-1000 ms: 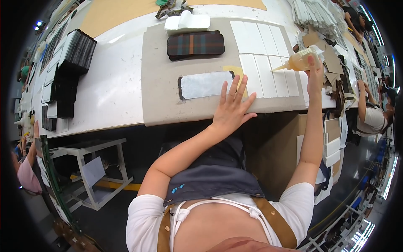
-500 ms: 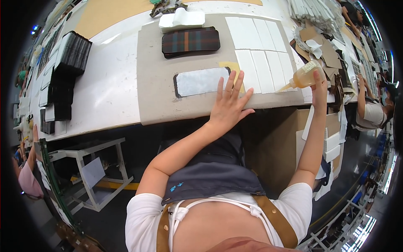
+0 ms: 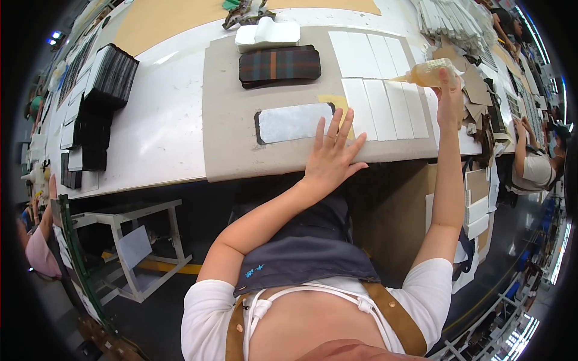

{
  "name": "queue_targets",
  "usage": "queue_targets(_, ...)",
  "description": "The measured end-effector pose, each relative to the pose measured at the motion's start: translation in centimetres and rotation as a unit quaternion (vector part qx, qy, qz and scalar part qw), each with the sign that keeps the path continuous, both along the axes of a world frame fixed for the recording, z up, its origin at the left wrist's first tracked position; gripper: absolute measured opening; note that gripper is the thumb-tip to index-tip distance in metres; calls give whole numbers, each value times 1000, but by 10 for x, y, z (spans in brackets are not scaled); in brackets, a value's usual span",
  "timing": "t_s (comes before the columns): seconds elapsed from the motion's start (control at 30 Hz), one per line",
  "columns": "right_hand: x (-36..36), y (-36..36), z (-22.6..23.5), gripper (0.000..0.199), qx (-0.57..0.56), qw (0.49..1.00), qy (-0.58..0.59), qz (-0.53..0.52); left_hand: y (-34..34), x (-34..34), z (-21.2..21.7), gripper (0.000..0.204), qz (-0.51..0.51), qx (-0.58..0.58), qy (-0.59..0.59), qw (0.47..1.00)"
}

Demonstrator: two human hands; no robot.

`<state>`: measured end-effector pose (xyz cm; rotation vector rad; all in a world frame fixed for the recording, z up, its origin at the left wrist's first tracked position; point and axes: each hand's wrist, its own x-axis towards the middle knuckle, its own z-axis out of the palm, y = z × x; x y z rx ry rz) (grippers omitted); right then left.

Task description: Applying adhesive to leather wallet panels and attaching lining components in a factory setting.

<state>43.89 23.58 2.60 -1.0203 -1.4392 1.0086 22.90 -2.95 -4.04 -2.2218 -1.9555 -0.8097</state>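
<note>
My right hand (image 3: 448, 99) grips a translucent squeeze bottle (image 3: 432, 73) of yellowish liquid. Its thin nozzle points left, over the white rectangular strips (image 3: 373, 105) laid in two rows. With fingers spread, my left hand (image 3: 330, 150) rests at the near edge of the grey board (image 3: 229, 162). Its fingertips reach the right end of a dark rounded panel with a pale sheet (image 3: 288, 124) on top, beside a yellow patch (image 3: 335, 99). Behind that lies a small stack of dark plaid panels (image 3: 280, 66), and past it a folded white pad (image 3: 268, 35).
Stacks of black-edged pieces (image 3: 108, 84) stand on the left of the white table (image 3: 165, 114). Scraps of cardboard (image 3: 478, 87) and a pile of white strips (image 3: 442, 24) crowd the right side. Below the table is a white metal frame (image 3: 129, 246). Another person (image 3: 533, 162) is at the far right.
My right hand has moved the bottle up and slightly left, from the near end of the strips toward the boundary between the rows. My left hand stays almost in place, fingers spread.
</note>
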Motion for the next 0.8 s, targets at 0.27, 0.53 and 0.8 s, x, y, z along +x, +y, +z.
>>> queue_targets(0.27, 13, 2, -2, 76, 0, 999, -42, -6, 0, 0, 0, 65, 2, -1, 9, 1000)
queue_targets(0.53, 38, -18, 3, 65, -6, 998, -64, 15, 1, 1, -2, 64, -3, 0, 10, 1000)
queue_targets(0.8, 60, -53, 8, 61, -26, 996, -75, 28, 1, 0, -2, 64, -3, 4, 9, 1000)
